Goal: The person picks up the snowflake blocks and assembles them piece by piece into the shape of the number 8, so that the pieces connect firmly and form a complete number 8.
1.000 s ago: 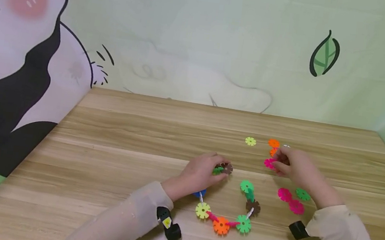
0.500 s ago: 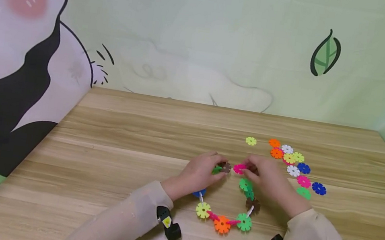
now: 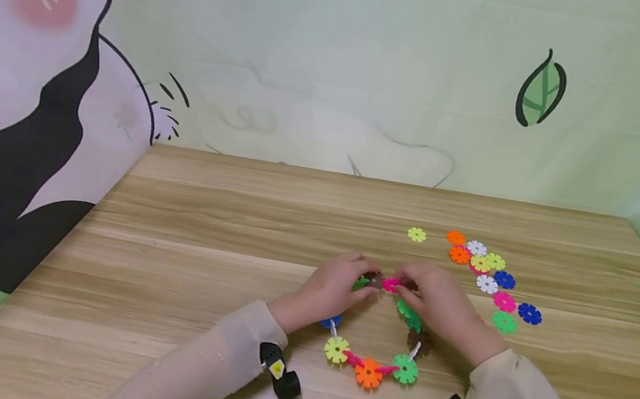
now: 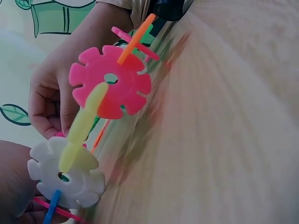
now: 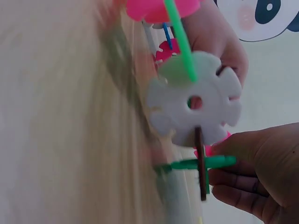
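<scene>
Two hands meet over the open top of a chain of toy discs [image 3: 371,361] that lies in a partial ring on the wooden table [image 3: 196,264]. The left hand [image 3: 332,289] pinches the brown disc [image 3: 375,278] at the left end of the chain, with a green disc just beneath its fingertips. The right hand [image 3: 440,303] pinches a pink disc [image 3: 390,284] and holds it edge-on against the brown one; the two discs touch or nearly touch.

Step in hand, by judgement: joining the pink disc to the left chain end. The next move calls for lining up a slot of the pink disc with a slot of the brown disc, then pressing them together while the left hand braces the end.

Change from one second ago: the right hand was then at the pile of loose discs [image 3: 489,276], well to the right of the grip; it has since carried the pink disc across to the left hand. The left hand has stayed in place.
</scene>
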Tool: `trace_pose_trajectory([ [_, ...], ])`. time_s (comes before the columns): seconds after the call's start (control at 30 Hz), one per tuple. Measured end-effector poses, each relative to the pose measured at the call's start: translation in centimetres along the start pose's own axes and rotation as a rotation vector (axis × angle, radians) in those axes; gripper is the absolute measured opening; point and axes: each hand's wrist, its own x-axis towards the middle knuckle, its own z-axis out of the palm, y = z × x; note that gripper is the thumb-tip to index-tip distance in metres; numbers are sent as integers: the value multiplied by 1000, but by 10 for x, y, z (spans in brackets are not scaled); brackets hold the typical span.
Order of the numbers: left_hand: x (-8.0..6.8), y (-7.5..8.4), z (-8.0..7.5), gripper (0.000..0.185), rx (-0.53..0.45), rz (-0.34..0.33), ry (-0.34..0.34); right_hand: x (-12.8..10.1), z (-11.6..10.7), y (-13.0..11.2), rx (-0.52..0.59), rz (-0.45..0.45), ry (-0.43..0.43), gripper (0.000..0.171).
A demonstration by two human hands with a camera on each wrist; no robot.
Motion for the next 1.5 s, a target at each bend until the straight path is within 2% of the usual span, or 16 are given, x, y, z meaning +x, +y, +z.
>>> trace_pose_trajectory([
  [0.33, -1, 5, 0, 34, 27, 3, -5, -2, 12, -1, 36, -47, 110, 4],
  [0.53, -2, 7, -2, 35, 45, -34, -15, 0, 17, -3, 63, -33, 116, 4],
  [0.7, -3, 6, -3, 36, 34, -85, -20, 3, 15, -4, 98, 9, 58, 8],
  [0.83, -2, 5, -2, 36, 72, -109, -5, 3, 4, -7, 90, 115, -33, 24],
  [0.93, -2, 4, -1, 36, 101, -109, 5, 0, -7, -9, 33, 209, -109, 36],
  [1.0, -1, 4, -2, 36, 106, -102, 6, -3, -12, -11, -1, 243, -166, 39],
  [1.13, -1, 3, -2, 37, 103, -72, 0, -7, -15, -16, -56, 257, -249, 39],
  [1.33, -2, 1, -3, 29, 119, -20, -2, -7, -12, -19, -84, 255, -241, 34],
  [1.5, -2, 2, -4, 24, 116, -10, 0, -6, -10, -18, -76, 235, -201, 34],
])
